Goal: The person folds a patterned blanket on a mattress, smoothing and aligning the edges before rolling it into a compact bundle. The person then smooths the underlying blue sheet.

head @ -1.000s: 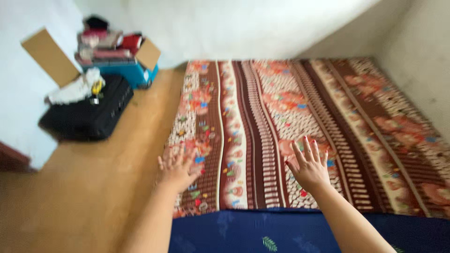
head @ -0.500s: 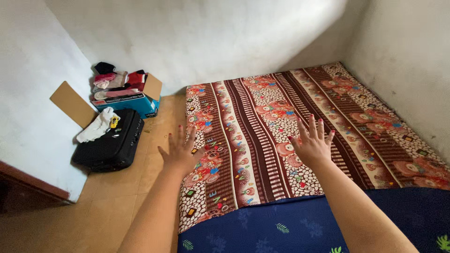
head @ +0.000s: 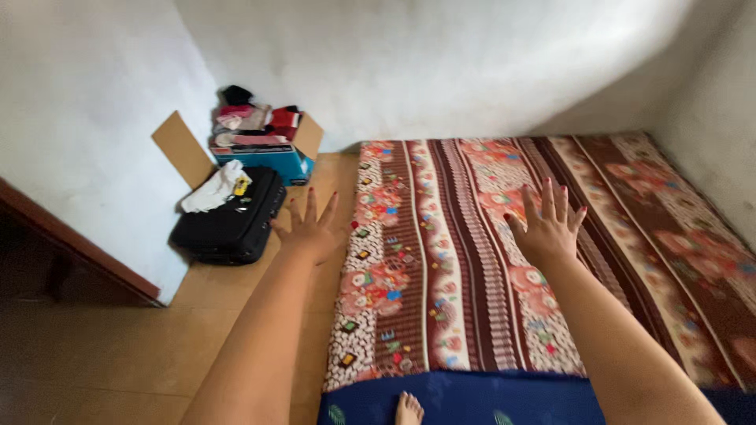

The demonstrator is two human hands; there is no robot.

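The mattress (head: 472,260) lies flat on the floor (head: 236,315), filling the room from 12 to 3 o'clock, its far end against the back wall (head: 441,63), its right side along the side wall (head: 717,134); it wears a striped brown, red and cream sheet with small flower shapes; a dark blue cloth (head: 472,397) with leaf prints covers its near end at 6 o'clock, and bare toes (head: 407,409) show at that edge. The right hand (head: 549,228) is stretched out above the middle of the sheet, palm down, fingers (head: 547,197) spread apart and holding nothing, nails painted red; whether it touches the sheet I cannot tell. The left hand (head: 309,230) reaches out at the mattress's left edge, over the floor beside it, fingers (head: 312,203) likewise apart and empty. At 10 o'clock, beyond the left hand, a black suitcase (head: 232,224) lies on the floor by the left wall (head: 87,134), with a white cloth (head: 211,191) on top; behind it at 11 o'clock stands an open box (head: 264,153) piled with folded clothes (head: 252,122).
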